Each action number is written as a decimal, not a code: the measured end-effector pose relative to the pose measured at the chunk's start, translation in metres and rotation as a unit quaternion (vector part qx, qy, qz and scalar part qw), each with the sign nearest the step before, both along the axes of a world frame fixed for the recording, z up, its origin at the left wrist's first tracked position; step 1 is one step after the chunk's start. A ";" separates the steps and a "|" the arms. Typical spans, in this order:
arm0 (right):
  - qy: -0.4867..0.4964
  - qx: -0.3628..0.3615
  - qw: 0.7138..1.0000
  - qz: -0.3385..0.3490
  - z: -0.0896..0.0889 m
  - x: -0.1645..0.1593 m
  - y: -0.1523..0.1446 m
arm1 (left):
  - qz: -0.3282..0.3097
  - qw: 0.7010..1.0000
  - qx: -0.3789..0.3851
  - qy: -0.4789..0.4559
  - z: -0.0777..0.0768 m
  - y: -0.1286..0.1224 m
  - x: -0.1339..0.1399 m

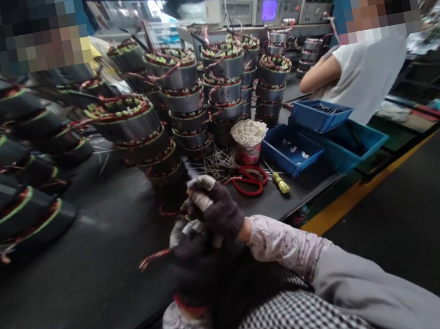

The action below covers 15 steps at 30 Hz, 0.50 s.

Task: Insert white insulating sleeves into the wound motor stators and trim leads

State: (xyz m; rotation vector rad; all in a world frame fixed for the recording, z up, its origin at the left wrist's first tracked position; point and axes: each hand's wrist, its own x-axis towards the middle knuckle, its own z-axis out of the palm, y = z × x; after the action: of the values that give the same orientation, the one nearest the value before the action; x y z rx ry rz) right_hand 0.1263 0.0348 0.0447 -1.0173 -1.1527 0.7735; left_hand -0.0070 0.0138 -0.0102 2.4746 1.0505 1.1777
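Where the two dark-gloved hands meet over the near edge of the counter [66, 305], reddish copper wires [154, 259] stick out to the left, just beside the left hand [189, 258]. Its fingers are curled, but blur hides whether they are gripping the wires. The right hand [219, 205], bent inward with pale wrapping on its fingers, lies just beyond and to the right, against the left; whether it is closed on anything cannot be told.

Beyond the hands rise stacks of wound metal rings [186, 102], with another group of rings [21, 219] at the left. Slightly right of the hands lie red-handled scissors [263, 182] and a yellow-handled tool [281, 183]. Behind the scissors stands a pot [247, 155] heaped with white pieces [248, 131], thin white sticks [217, 164] scattered to its left. Farther right are a blue bin [309, 162] holding a few white bits, a second blue bin [334, 121] with dark pieces, and a teal bin [368, 148]. At the far right a person in a white top [375, 66] stands side-on.
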 end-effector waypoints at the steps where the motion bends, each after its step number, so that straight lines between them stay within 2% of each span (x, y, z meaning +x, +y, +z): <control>1: 0.013 0.012 1.000 -0.006 0.000 0.000 0.001 | 0.014 1.000 0.007 -0.004 0.002 -0.004 -0.002; 3: -0.002 0.035 0.999 -0.024 -0.003 0.007 -0.014 | 0.063 0.998 0.023 -0.016 0.007 -0.013 -0.010; 5: -0.032 0.038 0.997 -0.058 -0.012 0.021 -0.042 | 0.122 0.992 0.029 -0.008 0.012 -0.022 -0.023; 7: -0.057 -0.010 0.992 -0.110 -0.025 0.031 -0.067 | 0.160 0.987 0.020 0.026 0.017 -0.026 -0.035; 9: -0.094 -0.068 0.986 -0.123 -0.039 0.031 -0.077 | 0.141 0.987 -0.009 0.075 0.021 -0.025 -0.045; 12: -0.141 -0.110 0.981 -0.072 -0.053 0.025 -0.064 | 0.097 0.987 -0.060 0.117 0.029 -0.015 -0.049; 15: -0.174 -0.106 0.979 0.019 -0.048 0.036 -0.028 | 0.097 0.984 -0.080 0.123 0.039 -0.003 -0.043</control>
State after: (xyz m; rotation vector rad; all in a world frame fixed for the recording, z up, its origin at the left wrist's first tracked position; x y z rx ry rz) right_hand 0.1620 0.0071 -0.0031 -1.3505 -1.4120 0.7795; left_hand -0.0501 0.0111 0.0288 2.4790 1.4194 0.8096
